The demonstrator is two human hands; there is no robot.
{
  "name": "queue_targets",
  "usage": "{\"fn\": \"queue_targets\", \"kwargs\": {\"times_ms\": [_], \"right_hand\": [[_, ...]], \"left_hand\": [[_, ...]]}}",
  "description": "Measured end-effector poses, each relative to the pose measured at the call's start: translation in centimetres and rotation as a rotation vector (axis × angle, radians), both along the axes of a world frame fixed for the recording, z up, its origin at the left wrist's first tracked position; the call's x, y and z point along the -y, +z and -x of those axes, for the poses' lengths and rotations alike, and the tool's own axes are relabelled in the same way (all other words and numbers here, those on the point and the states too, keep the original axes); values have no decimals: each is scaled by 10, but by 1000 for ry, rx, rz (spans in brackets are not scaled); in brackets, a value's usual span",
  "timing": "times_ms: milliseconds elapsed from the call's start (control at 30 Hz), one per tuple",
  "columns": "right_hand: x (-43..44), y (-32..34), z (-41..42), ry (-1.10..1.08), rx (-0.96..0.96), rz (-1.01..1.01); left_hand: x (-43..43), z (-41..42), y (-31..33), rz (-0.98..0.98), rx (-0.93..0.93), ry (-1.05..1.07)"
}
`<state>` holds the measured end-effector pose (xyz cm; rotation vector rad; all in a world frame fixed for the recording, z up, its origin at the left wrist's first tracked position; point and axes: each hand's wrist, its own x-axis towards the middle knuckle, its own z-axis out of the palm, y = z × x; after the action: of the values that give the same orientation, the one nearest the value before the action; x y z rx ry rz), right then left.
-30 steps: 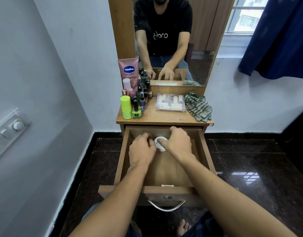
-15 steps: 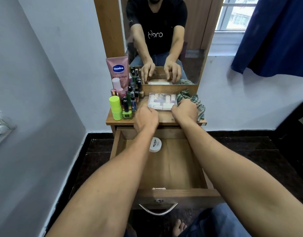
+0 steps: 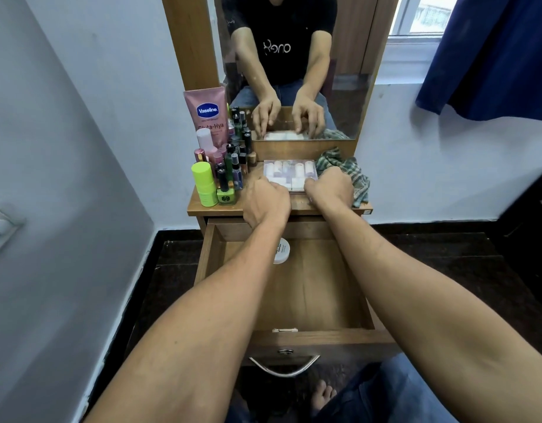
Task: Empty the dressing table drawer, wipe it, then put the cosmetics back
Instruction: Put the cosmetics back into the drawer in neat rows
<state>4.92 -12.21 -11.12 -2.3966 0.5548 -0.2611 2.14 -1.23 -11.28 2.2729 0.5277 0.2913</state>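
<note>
Head view: both hands at the clear box (image 3: pixel 289 174), drawer (image 3: pixel 320 334) pulled open.
The left hand (image 3: pixel 265 203) and right hand (image 3: pixel 329 189) grip the box's near corners, fingers curled over its edges. It lies on the tabletop (image 3: pixel 214 209) between the bottles (image 3: pixel 233 157) and the cloth (image 3: pixel 350 169). A white jar (image 3: pixel 282 251) sits at the back of the drawer.

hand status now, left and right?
Left hand: fingers curled on the clear cosmetics case, at its near-left corner.
Right hand: gripping the same case at its near-right corner.
</note>
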Motion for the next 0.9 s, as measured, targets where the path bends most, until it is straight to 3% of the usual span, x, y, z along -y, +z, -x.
{"fn": "queue_targets", "kwargs": {"times_ms": [900], "right_hand": [[0,-34,86,102,128,-111]], "left_hand": [[-5,89,-8,67,34,-2]]}}
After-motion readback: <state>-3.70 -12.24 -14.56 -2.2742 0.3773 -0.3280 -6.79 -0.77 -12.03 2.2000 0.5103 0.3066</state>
